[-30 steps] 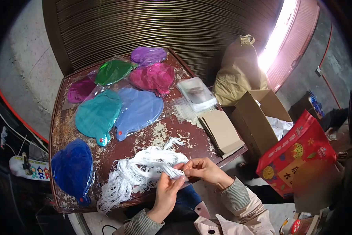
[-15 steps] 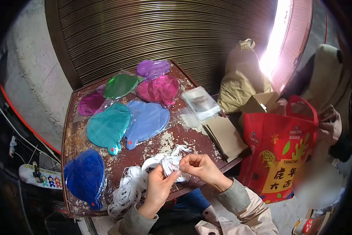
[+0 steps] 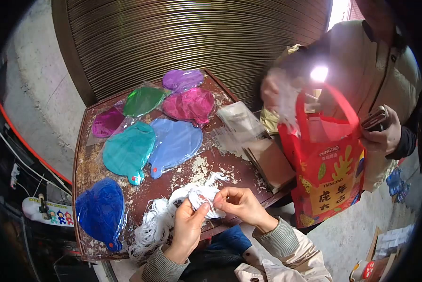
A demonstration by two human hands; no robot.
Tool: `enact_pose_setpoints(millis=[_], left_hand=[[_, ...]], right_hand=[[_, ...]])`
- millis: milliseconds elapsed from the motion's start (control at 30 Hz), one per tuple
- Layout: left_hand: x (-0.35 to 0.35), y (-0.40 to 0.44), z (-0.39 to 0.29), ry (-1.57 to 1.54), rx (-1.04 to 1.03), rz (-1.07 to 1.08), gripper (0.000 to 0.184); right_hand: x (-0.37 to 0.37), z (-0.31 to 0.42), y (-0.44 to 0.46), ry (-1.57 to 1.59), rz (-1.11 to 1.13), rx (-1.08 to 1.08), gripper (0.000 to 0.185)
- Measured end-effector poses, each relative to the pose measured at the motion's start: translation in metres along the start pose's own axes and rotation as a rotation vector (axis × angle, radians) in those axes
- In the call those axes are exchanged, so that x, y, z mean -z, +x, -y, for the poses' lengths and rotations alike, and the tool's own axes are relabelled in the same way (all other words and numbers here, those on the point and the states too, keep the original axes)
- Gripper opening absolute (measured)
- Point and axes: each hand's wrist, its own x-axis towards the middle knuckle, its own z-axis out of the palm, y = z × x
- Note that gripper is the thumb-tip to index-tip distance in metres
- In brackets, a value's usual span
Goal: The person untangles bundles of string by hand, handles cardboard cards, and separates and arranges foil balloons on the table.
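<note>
Well to the right of the person's right hand (image 3: 239,207), a red bag (image 3: 299,188) is showing TSINGTAO in pale capitals on its upper front, with small Chinese characters running just beneath, too fine for me to be reading surely. Lower down, a yellow panel (image 3: 332,190) is carrying TSINGTAO again, and under it four bold dark characters are spelling 虎年大吉. Far out to the left of the left hand (image 3: 190,225), tiny lettering is running along a white board (image 3: 33,212), mostly defeating my eye.
</note>
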Motion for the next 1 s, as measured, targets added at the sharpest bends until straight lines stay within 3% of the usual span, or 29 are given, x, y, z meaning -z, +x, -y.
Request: enact_pose_setpoints(millis=[167, 533, 833, 1000], left_hand=[[-0.005, -0.004, -0.004, 0.04, -0.017, 0.028, 0.021], [0.013, 0.0, 0.013, 0.068, -0.007, 0.011, 0.021], [0.006, 0.003, 0.008, -0.226, 0.026, -0.016, 0.018], [0.018, 0.005, 0.002, -0.087, 0.135, 0.06, 0.02]], right_hand=[[-0.005, 0.001, -0.004, -0.157, -0.049, 0.129, 0.008], [-0.004, -0.003, -0.006, -0.295, -0.058, 0.056, 0.008], [0.0, -0.019, 0.004, 0.171, -0.129, 0.084, 0.004], [0.006, -0.006, 0.012, 0.493, -0.004, -0.023, 0.006]])
